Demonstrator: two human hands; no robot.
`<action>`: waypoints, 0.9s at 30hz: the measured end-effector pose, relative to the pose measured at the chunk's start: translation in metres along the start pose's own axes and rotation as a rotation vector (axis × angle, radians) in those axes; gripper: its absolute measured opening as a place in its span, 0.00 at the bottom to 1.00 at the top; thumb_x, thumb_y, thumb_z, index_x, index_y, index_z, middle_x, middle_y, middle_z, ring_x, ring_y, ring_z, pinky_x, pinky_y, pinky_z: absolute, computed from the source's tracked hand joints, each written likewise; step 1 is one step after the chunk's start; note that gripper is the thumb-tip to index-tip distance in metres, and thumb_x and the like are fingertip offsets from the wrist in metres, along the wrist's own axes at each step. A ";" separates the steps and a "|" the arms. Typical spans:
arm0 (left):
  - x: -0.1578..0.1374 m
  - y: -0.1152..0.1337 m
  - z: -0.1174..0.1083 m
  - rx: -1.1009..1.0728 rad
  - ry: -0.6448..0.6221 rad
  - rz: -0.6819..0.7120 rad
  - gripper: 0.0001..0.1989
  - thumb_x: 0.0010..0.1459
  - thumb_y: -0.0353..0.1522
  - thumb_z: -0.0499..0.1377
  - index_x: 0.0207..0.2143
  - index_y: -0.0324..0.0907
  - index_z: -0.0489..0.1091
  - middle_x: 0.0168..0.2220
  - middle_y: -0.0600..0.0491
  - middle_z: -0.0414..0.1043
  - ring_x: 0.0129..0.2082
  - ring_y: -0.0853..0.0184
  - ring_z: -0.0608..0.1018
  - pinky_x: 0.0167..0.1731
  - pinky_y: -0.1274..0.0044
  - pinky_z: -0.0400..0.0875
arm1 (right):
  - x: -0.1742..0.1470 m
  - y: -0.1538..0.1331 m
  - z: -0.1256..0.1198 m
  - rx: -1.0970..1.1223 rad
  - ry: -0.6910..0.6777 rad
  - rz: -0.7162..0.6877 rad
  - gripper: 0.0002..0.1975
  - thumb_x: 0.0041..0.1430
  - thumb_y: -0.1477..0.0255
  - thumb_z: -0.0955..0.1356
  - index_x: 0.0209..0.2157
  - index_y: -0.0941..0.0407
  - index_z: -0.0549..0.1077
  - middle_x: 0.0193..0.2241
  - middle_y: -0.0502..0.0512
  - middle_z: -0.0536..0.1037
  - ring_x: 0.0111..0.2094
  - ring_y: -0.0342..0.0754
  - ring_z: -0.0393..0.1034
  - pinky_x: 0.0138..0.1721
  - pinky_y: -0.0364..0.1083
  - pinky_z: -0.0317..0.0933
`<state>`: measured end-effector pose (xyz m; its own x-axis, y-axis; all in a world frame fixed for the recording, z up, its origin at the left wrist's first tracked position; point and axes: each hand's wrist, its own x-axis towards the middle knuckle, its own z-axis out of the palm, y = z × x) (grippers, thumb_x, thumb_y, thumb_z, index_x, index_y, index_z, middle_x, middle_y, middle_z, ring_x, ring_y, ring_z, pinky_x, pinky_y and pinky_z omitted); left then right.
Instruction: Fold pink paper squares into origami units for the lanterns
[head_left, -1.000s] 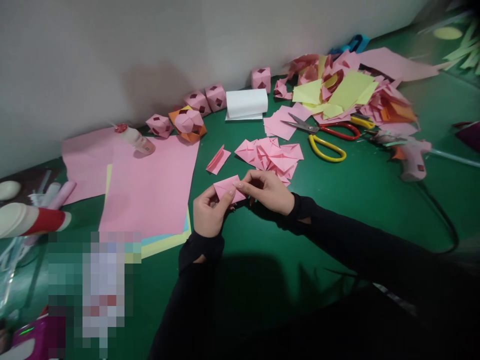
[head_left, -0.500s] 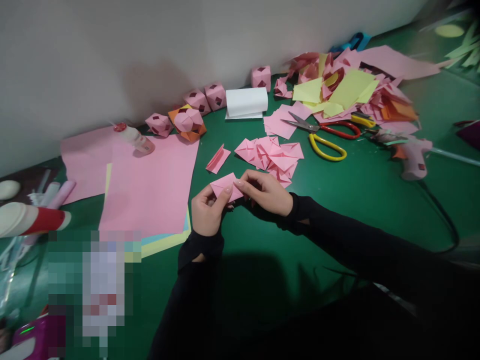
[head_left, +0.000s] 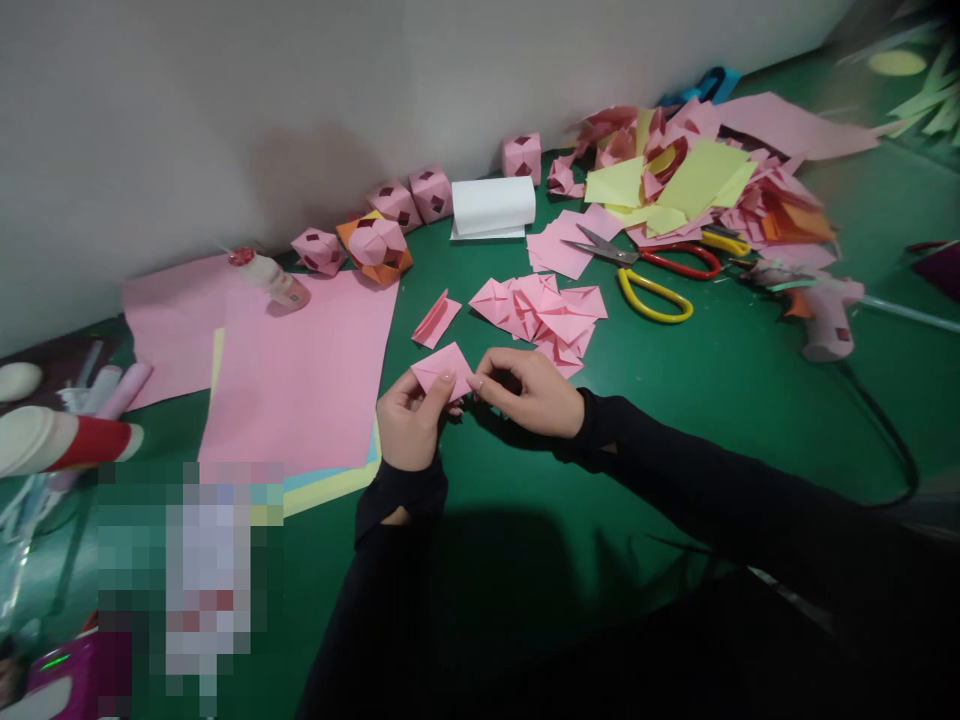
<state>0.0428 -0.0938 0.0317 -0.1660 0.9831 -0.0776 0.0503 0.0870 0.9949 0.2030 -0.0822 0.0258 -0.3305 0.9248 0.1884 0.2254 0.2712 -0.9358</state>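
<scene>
A small folded piece of pink paper (head_left: 441,368) is held above the green table between thumb and fingers of my left hand (head_left: 411,418). My right hand (head_left: 531,392) pinches the right-hand corner of the same paper with thumb and forefinger. Just beyond my hands lies a pile of folded pink paper pieces (head_left: 536,310). A single narrow folded pink piece (head_left: 436,318) rests to the left of that pile. The underside of the held paper is hidden by my fingers.
Scissors (head_left: 637,262) with red and yellow handles lie beyond the pile, near a glue gun (head_left: 821,300) and paper scraps (head_left: 709,185). Pink sheets (head_left: 300,380) carry a small bottle (head_left: 274,280). Folded paper cubes (head_left: 431,193) line the wall. A paper cup (head_left: 67,440) lies far left.
The pink paper and my left hand have shifted slightly left. My right fingers have slid from the paper's upper face out to its right corner.
</scene>
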 end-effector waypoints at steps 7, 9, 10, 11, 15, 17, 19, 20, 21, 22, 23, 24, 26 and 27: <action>0.001 -0.002 0.001 -0.024 0.006 0.002 0.13 0.47 0.38 0.68 0.30 0.37 0.76 0.22 0.55 0.74 0.17 0.74 0.71 0.18 0.81 0.70 | 0.000 0.002 -0.001 0.037 -0.037 0.012 0.14 0.63 0.65 0.65 0.27 0.58 0.68 0.24 0.50 0.71 0.24 0.41 0.62 0.27 0.41 0.57; 0.000 -0.002 0.000 -0.030 -0.012 0.003 0.13 0.48 0.38 0.67 0.31 0.37 0.77 0.23 0.55 0.75 0.17 0.74 0.71 0.18 0.81 0.70 | 0.000 0.002 -0.001 0.067 -0.038 0.038 0.15 0.63 0.63 0.65 0.27 0.58 0.68 0.24 0.50 0.71 0.24 0.41 0.62 0.27 0.41 0.57; 0.000 -0.002 0.000 -0.021 -0.039 0.005 0.13 0.48 0.38 0.67 0.32 0.37 0.77 0.23 0.54 0.76 0.17 0.74 0.71 0.18 0.81 0.70 | 0.000 0.002 -0.001 0.086 -0.027 0.047 0.15 0.63 0.62 0.65 0.28 0.58 0.68 0.24 0.50 0.70 0.24 0.41 0.62 0.26 0.41 0.57; 0.000 -0.001 -0.001 -0.006 -0.072 0.008 0.14 0.49 0.39 0.67 0.33 0.37 0.77 0.24 0.54 0.76 0.17 0.74 0.71 0.18 0.81 0.69 | 0.000 0.002 -0.001 0.104 -0.013 0.052 0.15 0.62 0.61 0.66 0.27 0.58 0.68 0.23 0.49 0.70 0.24 0.41 0.62 0.26 0.41 0.57; -0.002 0.001 -0.001 0.035 -0.139 0.021 0.15 0.49 0.40 0.67 0.34 0.37 0.78 0.24 0.54 0.76 0.18 0.73 0.71 0.18 0.80 0.69 | 0.001 0.005 -0.002 0.155 0.024 0.038 0.17 0.60 0.60 0.68 0.26 0.57 0.67 0.23 0.48 0.67 0.24 0.40 0.61 0.25 0.41 0.58; -0.003 0.001 -0.001 0.020 -0.131 0.025 0.15 0.48 0.40 0.68 0.34 0.37 0.78 0.24 0.54 0.76 0.19 0.73 0.71 0.18 0.81 0.69 | 0.001 0.006 -0.002 0.172 0.015 0.033 0.16 0.60 0.60 0.68 0.26 0.57 0.67 0.23 0.47 0.66 0.23 0.40 0.61 0.24 0.41 0.58; -0.003 0.001 -0.001 0.009 -0.134 0.019 0.16 0.47 0.40 0.68 0.34 0.37 0.78 0.25 0.54 0.76 0.20 0.73 0.72 0.19 0.81 0.69 | 0.001 0.006 -0.002 0.196 0.005 0.032 0.15 0.61 0.62 0.67 0.26 0.57 0.66 0.23 0.47 0.66 0.23 0.39 0.61 0.24 0.41 0.58; -0.002 0.001 -0.001 0.008 -0.139 0.016 0.17 0.46 0.40 0.69 0.34 0.37 0.79 0.26 0.53 0.76 0.21 0.72 0.72 0.20 0.81 0.69 | 0.001 0.006 -0.001 0.212 0.006 0.031 0.15 0.62 0.63 0.67 0.27 0.57 0.66 0.23 0.46 0.66 0.22 0.39 0.62 0.24 0.40 0.59; -0.002 0.001 -0.001 0.013 -0.145 0.017 0.17 0.46 0.41 0.69 0.34 0.37 0.79 0.26 0.53 0.77 0.22 0.71 0.73 0.21 0.80 0.70 | 0.001 0.005 -0.001 0.230 0.009 0.030 0.14 0.62 0.63 0.67 0.27 0.57 0.66 0.23 0.46 0.66 0.22 0.39 0.62 0.24 0.40 0.59; -0.002 0.002 -0.001 0.022 -0.157 0.019 0.17 0.45 0.40 0.69 0.34 0.37 0.79 0.27 0.52 0.77 0.24 0.70 0.74 0.23 0.79 0.71 | 0.002 0.004 -0.001 0.247 0.013 0.030 0.14 0.62 0.63 0.67 0.27 0.57 0.66 0.23 0.46 0.66 0.22 0.39 0.62 0.24 0.40 0.59; -0.001 0.002 -0.001 0.029 -0.168 0.024 0.17 0.45 0.40 0.69 0.34 0.37 0.79 0.28 0.52 0.78 0.25 0.69 0.75 0.24 0.79 0.72 | 0.002 0.004 -0.002 0.260 0.018 0.030 0.13 0.62 0.63 0.67 0.28 0.57 0.66 0.23 0.46 0.66 0.21 0.39 0.63 0.24 0.41 0.60; -0.001 0.002 -0.002 0.033 -0.175 0.032 0.16 0.45 0.40 0.69 0.34 0.37 0.79 0.29 0.51 0.78 0.26 0.68 0.75 0.26 0.78 0.72 | 0.002 0.003 -0.002 0.268 0.023 0.030 0.13 0.62 0.63 0.67 0.28 0.57 0.66 0.23 0.46 0.66 0.21 0.39 0.63 0.24 0.41 0.60; -0.001 0.002 -0.002 0.035 -0.183 0.039 0.16 0.46 0.39 0.69 0.34 0.38 0.80 0.29 0.51 0.79 0.28 0.67 0.76 0.27 0.78 0.73 | 0.002 0.003 -0.002 0.266 0.033 0.028 0.14 0.61 0.61 0.67 0.28 0.57 0.66 0.23 0.46 0.66 0.21 0.39 0.63 0.24 0.41 0.61; -0.001 0.002 -0.001 0.033 -0.179 0.038 0.16 0.46 0.39 0.69 0.34 0.38 0.80 0.29 0.51 0.79 0.28 0.67 0.77 0.27 0.77 0.73 | 0.002 0.003 -0.002 0.261 0.037 0.028 0.15 0.61 0.60 0.67 0.28 0.57 0.66 0.23 0.46 0.66 0.21 0.39 0.63 0.24 0.41 0.61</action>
<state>0.0418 -0.0948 0.0341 0.0146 0.9985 -0.0532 0.0859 0.0517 0.9950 0.2050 -0.0790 0.0239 -0.2926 0.9414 0.1677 -0.0113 0.1720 -0.9850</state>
